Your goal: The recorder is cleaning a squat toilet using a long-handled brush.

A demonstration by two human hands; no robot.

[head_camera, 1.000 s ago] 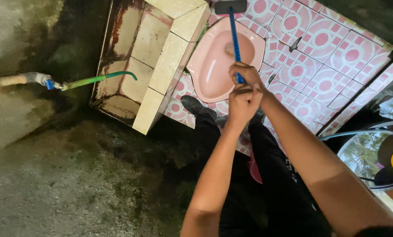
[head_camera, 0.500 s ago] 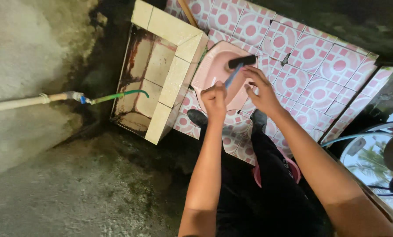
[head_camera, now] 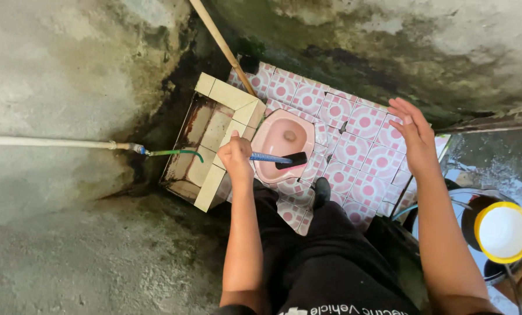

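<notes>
- Stained concrete walls (head_camera: pixel 68 70) closed in a floor of pink-and-white tiles (head_camera: pixel 366 154).
- Left hand (head_camera: pixel 236 156) was clamped on the blue handle of a brush (head_camera: pixel 275 158), whose black head lay over the rim of the pink squat toilet (head_camera: pixel 281 143).
- Right hand (head_camera: pixel 412 131) hung open and empty above the tiles, well apart from the left.
- Beside the toilet stood a tiled water trough (head_camera: pixel 205 146), a green hose (head_camera: pixel 176 153) dipping into it.

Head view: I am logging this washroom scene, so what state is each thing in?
Left hand: closed around the brush handle.
Right hand: open, empty, raised.
Brush: held level over the pan.
Squat toilet pan: uncovered.
Tiled basin: stained inside.
Green hose: hooked over the basin.
</notes>
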